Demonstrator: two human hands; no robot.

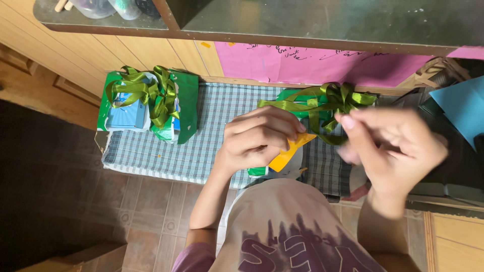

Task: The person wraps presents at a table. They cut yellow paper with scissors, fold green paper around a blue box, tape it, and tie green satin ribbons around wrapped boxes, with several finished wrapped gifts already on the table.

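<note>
Fingers of the left hand (257, 138) are curled tightly together, clamped on a flat strip of orange-yellow paper or plastic (290, 151) that juts out toward the right from under the fingertips; pinching it close to the body keeps the strip steady just under the eyes. Just across from it the right hand (398, 146) is raised with its fingers bunched and slightly blurred, its index fingertip close to the strip's far end and to a trailing end of ribbon, but whether it grips anything I cannot tell from this view. Below both hands is the person's pale shirt with purple lettering (292, 236), and under that a brown tiled floor (146, 211). Beyond the hands runs a low bench covered in a blue-and-white checked cloth (212, 136), which serves as the work surface. Right behind the right hand, on that cloth, lies a green package tied with a loose olive-green satin ribbon bow (327, 103), within easy reach of the fingers. Well apart on the bench's left end sits a second green-and-blue bag bound with the same olive ribbon (146, 100), seemingly set aside. Farthest back, pink paper sheets with handwriting (312, 63) hang on the wooden wall beneath a dark shelf (302, 22).
</note>
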